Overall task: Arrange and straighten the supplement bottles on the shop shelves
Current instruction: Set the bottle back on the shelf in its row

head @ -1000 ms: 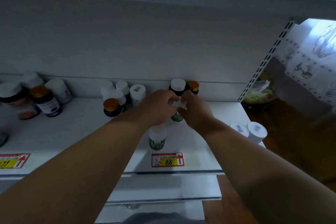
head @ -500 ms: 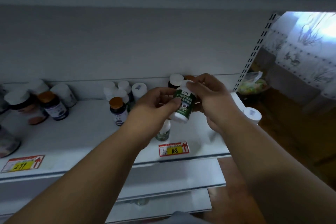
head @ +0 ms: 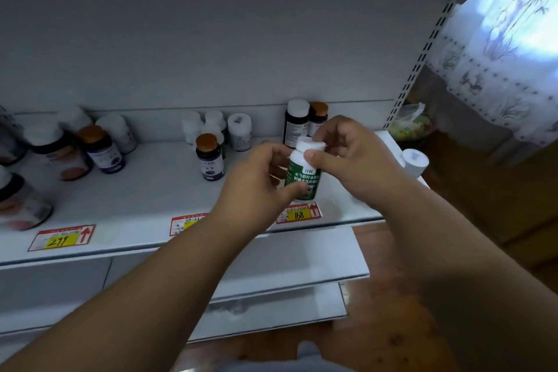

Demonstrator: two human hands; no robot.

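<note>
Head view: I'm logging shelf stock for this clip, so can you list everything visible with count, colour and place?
Green-label bottle: one, white cap, held above the shelf front by both hands.
Orange-cap bottles: three, dark; one mid-shelf, one at the back right, one at left.
Dark white-cap bottle: one, at the back behind the hands.
White bottles: a cluster, back centre; exact count unclear.
Blurred bottles: several, far left.
White cap: one, right shelf edge.
Price tags: three, red and yellow, on the front rail.
Shelf: white.
Left hand: grips the bottle's body.
Right hand: pinches its cap.
</note>
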